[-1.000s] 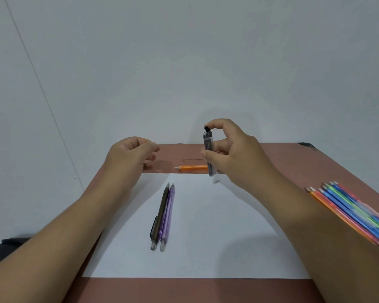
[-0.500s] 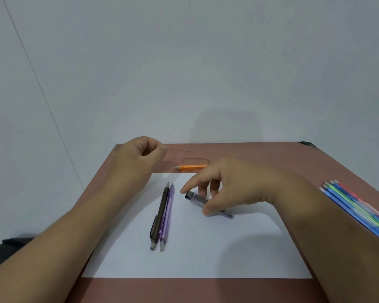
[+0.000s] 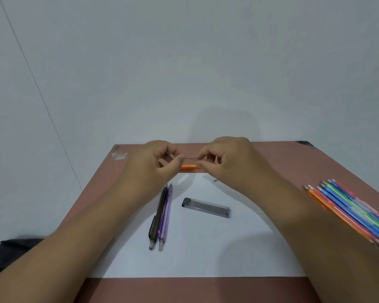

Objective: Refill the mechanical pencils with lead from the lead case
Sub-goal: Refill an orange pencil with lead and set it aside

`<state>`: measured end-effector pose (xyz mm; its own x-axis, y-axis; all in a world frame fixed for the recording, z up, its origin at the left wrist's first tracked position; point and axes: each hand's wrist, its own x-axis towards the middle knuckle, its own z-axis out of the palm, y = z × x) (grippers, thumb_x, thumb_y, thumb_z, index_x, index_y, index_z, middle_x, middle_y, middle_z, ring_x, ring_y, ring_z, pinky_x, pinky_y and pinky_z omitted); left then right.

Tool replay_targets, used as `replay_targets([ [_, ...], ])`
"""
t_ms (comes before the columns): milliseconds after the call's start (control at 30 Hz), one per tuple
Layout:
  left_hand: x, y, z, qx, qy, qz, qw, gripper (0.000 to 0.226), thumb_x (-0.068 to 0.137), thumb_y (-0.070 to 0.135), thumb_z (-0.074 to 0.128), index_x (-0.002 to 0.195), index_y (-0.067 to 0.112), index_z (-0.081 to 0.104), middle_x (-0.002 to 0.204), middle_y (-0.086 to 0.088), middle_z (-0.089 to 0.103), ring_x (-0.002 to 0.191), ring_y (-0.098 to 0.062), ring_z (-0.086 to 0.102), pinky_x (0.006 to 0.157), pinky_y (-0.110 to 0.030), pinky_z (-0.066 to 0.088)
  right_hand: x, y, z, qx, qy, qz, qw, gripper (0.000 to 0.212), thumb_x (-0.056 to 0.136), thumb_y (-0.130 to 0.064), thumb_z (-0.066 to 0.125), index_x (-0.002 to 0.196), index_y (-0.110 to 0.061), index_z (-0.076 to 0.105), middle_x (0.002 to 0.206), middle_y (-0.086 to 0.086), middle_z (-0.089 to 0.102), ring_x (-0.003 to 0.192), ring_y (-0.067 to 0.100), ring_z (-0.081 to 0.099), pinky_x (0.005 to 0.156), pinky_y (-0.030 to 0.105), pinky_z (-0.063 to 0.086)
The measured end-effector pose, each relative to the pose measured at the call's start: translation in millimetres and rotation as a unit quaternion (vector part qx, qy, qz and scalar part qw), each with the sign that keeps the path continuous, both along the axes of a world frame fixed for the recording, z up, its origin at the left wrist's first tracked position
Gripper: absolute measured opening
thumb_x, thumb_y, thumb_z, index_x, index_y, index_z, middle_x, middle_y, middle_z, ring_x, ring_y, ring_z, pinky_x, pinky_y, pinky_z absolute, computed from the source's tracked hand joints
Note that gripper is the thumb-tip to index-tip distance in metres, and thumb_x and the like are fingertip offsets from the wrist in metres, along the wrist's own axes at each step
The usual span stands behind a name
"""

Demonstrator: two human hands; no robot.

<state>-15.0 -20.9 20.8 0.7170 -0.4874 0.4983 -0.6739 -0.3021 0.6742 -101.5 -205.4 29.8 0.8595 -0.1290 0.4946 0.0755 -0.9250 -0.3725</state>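
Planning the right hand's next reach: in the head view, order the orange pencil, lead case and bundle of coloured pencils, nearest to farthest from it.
1. Orange pencil, just under the right hand.
2. Lead case, on the paper below.
3. Bundle of coloured pencils, at the table's right edge.

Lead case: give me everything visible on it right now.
The lead case is a slim, clear grey-tinted plastic box with a dark cap at its left end. It lies flat on the white paper, angled slightly, its right end nearer the camera. It sits apart from the purple pencil to its left. Neither hand touches it. Contents look dark; single leads cannot be made out.
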Motion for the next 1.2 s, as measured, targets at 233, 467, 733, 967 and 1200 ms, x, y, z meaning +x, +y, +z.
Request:
replay_targets([
  [233, 9, -3, -9, -0.016, -0.024, -0.008, 1.0, 0.013, 0.09, 0.027, 0.072, 0.08, 0.035, 0.069, 0.08, 0.01, 0.067, 0.07, -0.007, 0.064, 0.06, -0.012, 0.045, 2, -1, 0, -0.019, -0.003, -0.007, 1.0, 0.011, 0.09, -0.028, 0.069, 0.089, -0.034, 0.078, 0.071, -0.017, 0.056, 0.073, 0.004, 0.056, 0.068, 0.033, 0.052],
  [467, 11, -4, -10, -0.017, -0.036, -0.016, 0.999, 0.008, 0.09, 0.031, 0.071, 0.084, 0.034, 0.07, 0.081, 0.011, 0.066, 0.074, -0.007, 0.064, 0.064, -0.015, 0.049, 4, -2, -2, -0.026, -0.015, -0.003, 1.0, 0.012, 0.088, -0.023, 0.067, 0.084, -0.031, 0.076, 0.072, -0.015, 0.057, 0.072, 0.007, 0.057, 0.067, 0.036, 0.053],
  [733, 11, -1, -8, -0.012, -0.041, -0.006, 0.999, 0.01, 0.093, 0.026, 0.07, 0.098, 0.035, 0.068, 0.09, 0.015, 0.063, 0.08, 0.007, 0.056, 0.071, 0.003, 0.033, 4, -10, -2, -0.017, -0.047, -0.005, 0.999, 0.014, 0.088, -0.019, 0.068, 0.084, -0.029, 0.077, 0.078, -0.012, 0.064, 0.074, 0.008, 0.059, 0.069, 0.036, 0.054],
  [967, 38, -15, -14, 0.192, -0.114, -0.017, 0.975, 0.025, 0.093, 0.036, 0.066, 0.118, 0.033, 0.067, 0.119, 0.014, 0.061, 0.116, -0.01, 0.051, 0.097, -0.029, 0.041, 10, -23, -8, -0.002, -0.143, -0.016, 0.99, 0.007, 0.085, -0.022, 0.075, 0.083, -0.029, 0.078, 0.077, -0.015, 0.06, 0.071, 0.001, 0.054, 0.066, 0.029, 0.052],
  [1200, 50, -52, -6, 0.282, -0.098, -0.017, 0.954, 0.037, 0.092, 0.051, 0.059, 0.12, 0.032, 0.071, 0.121, 0.006, 0.065, 0.118, -0.017, 0.054, 0.1, -0.04, 0.047, 7, -24, -3, 0.034, -0.171, -0.029, 0.984, 0.01, 0.085, -0.02, 0.075, 0.08, -0.029, 0.077, 0.075, -0.014, 0.06, 0.069, 0.002, 0.057, 0.064, 0.02, 0.046],
])
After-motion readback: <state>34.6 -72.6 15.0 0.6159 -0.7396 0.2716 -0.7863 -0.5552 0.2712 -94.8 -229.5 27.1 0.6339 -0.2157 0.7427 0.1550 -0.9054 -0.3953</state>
